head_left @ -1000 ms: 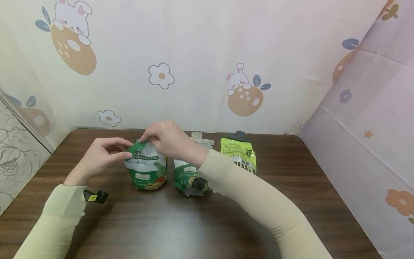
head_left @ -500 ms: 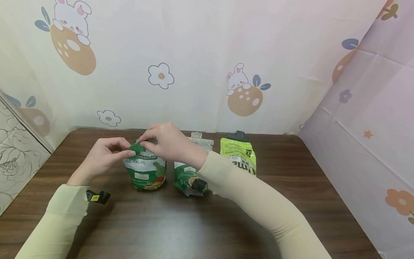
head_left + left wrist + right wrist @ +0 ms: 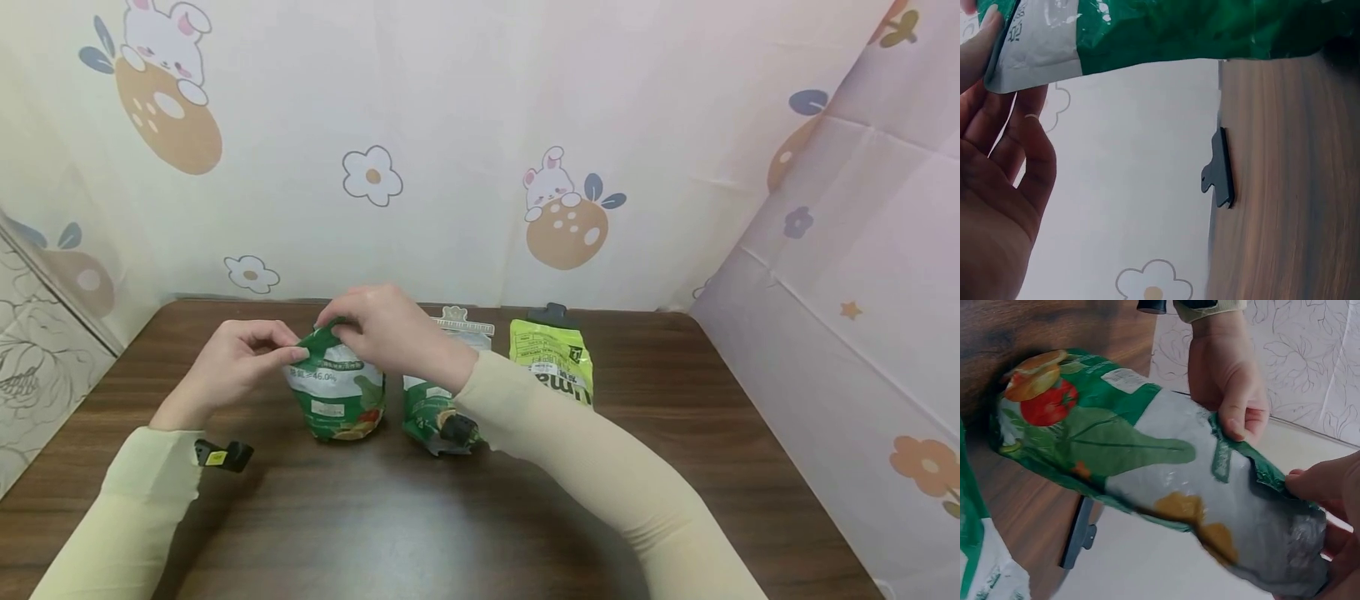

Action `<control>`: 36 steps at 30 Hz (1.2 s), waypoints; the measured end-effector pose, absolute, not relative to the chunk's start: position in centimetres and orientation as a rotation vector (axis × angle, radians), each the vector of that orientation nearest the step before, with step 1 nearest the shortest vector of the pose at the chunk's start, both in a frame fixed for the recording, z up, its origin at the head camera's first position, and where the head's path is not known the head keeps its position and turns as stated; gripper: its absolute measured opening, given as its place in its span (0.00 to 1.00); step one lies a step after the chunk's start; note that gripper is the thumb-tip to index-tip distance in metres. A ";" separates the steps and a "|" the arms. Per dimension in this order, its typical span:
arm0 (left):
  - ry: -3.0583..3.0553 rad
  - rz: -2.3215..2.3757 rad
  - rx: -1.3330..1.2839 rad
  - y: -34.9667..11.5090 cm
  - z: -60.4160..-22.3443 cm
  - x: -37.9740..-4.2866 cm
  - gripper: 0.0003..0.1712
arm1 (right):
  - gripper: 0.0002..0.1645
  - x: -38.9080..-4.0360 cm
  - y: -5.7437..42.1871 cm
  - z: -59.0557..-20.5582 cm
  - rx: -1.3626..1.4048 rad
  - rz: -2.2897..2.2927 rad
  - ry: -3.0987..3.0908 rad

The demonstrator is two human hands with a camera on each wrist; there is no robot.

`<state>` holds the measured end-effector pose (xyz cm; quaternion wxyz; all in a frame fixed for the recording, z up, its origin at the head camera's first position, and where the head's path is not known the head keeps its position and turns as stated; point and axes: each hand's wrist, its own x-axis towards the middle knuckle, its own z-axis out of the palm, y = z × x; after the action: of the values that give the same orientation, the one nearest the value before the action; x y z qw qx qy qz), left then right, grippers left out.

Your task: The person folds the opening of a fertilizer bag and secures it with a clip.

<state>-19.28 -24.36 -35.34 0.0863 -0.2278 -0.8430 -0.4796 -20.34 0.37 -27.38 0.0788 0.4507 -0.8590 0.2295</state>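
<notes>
Cartoon-printed curtains [image 3: 465, 100] with rabbits and flowers hang behind a brown wood-grain bench [image 3: 420, 533]. Standing upright near the bench's far edge, left of its middle, is a green-and-white bag [image 3: 327, 408]. The left hand [image 3: 243, 358] pinches its top left edge, fingers nearly closed, thumb in front; the right hand [image 3: 397, 329] pinches the other side of the top, fingers likewise nearly closed. Gripping both sides probably steadies the soft bag and keeps its top spread. Behind it, by the far edge, lies a black clip [image 3: 1221, 169]. Just to the right is a second green-and-white bag [image 3: 427, 400] with a clear clip [image 3: 465, 325]; nearer the far right corner, a yellow-green bag [image 3: 551, 358] with a dark clip [image 3: 553, 315]. Compared with half a second ago, the thumbs are slightly farther apart; the other bags stay put.
</notes>
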 end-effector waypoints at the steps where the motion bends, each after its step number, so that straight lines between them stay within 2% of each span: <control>1: -2.517 -1.427 -0.673 -24.4 -35.4 -19.3 0.02 | 0.11 -20.2 0.3 -27.2 1.335 0.659 -2.590; 16: -2.649 -1.407 -0.780 -26.3 -34.9 -19.3 0.04 | 0.08 -18.5 -3.2 -26.4 1.240 -0.023 -2.587; 21: -2.606 -1.400 -0.841 -26.1 -34.9 -19.5 0.07 | 0.12 -17.8 -5.2 -27.0 1.205 -0.312 -2.580; 36: -2.573 -1.292 -0.776 -25.7 -35.0 -19.4 0.09 | 0.10 -17.4 -6.7 -28.2 1.127 -0.449 -2.529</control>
<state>-19.43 -25.71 -35.04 0.0797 -0.2595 -0.8601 -0.4320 -17.39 -6.73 -28.17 0.1676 0.3961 -0.8889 -0.1578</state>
